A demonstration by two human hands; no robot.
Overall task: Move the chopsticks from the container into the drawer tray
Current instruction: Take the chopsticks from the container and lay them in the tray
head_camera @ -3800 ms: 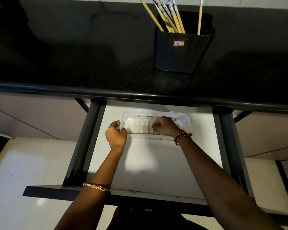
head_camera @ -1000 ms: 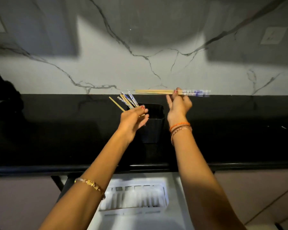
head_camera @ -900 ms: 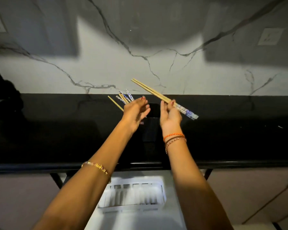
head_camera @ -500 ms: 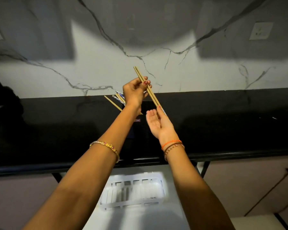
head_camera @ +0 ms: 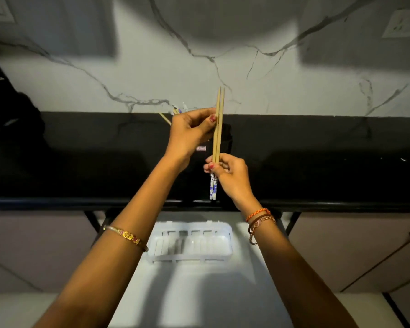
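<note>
Both hands are on one pair of chopsticks [head_camera: 217,129], held upright above the black counter [head_camera: 317,162], bare tips pointing up against the marble wall [head_camera: 270,74] and the blue-patterned ends hanging down below the lower grip. The left hand [head_camera: 191,133] has its fingers curled round the shafts high up, thumb pressed against the wood; the right hand [head_camera: 230,174] pinches them lower down, fingers folded in tight around the pair. Behind the left hand sits the dark container [head_camera: 224,143], mostly hidden, with the ends of the remaining chopsticks [head_camera: 175,112] poking out past the knuckles. Down below, the white tray [head_camera: 227,233] waits in the open drawer [head_camera: 199,292], its slotted floor showing between the forearms. Now the risks, as I read them: two slim, smooth sticks held by two separate grips can slide apart the instant one hand lets go, and a loose stick would land on the counter or skip past the tray onto the drawer floor. The pair also stands upright while the tray lies flat, so it needs turning on the way down; a long end could catch the counter's front edge. And the left wrist sits close to the container, so a careless pull back could nudge it.
</note>
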